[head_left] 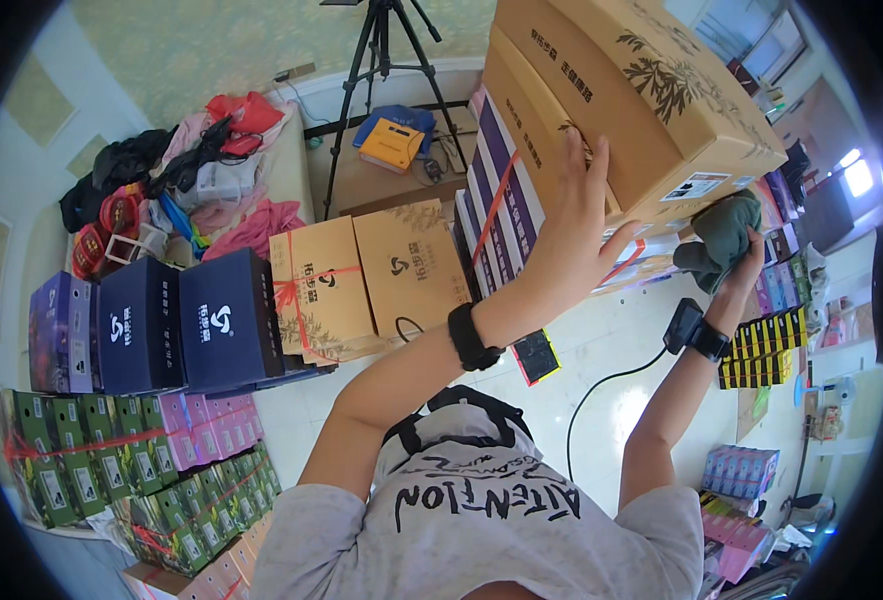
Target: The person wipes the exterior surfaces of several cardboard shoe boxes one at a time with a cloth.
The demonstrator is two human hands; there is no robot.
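Observation:
My left hand (583, 205) lies with fingers stretched out against the side of the stacked brown cardboard boxes (651, 130), near the seam between two of them. It grips nothing. My right hand (743, 262) is closed on a dark green cloth (723, 240), held bunched beside the lower right corner of the top box. Under the brown boxes stand white and purple boxes (496, 190) with red straps around them. A black wrist device (696, 330) with a cable is strapped to my right forearm, and a black band (471, 338) circles my left wrist.
Dark blue boxes (223, 320) and strapped tan boxes (411, 262) stand left. Below them are green boxes (71, 455) and pink ones (211, 428). A black tripod (346, 110) stands behind, beside a heap of clothes (191, 170). Black-and-yellow boxes (761, 350) are stacked right.

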